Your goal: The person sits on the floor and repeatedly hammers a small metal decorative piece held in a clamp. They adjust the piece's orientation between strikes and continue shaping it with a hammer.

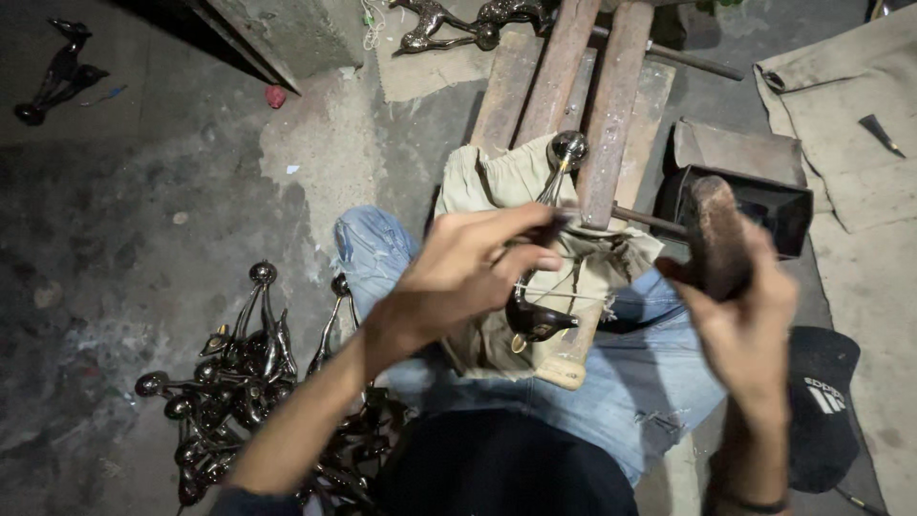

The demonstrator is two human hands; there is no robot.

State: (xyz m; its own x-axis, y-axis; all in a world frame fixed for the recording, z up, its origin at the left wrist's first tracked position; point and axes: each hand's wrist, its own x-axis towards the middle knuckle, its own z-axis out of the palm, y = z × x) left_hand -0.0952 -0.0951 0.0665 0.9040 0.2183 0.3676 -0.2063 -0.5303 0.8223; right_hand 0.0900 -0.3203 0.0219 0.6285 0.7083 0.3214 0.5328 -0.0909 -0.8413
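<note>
My left hand pinches a dark metal bird-shaped figure with a long neck ending in a shiny ball, holding it against a beige cloth over my lap. My right hand grips the rounded wooden handle of a tool whose thin metal shaft reaches toward the figure. A wooden beam slants from the far side down onto my knee, under the work.
A heap of similar metal figures lies on the concrete floor at lower left. More figures rest at the top, one dark figure at far left. A black box, canvas sheet and black cap sit on the right.
</note>
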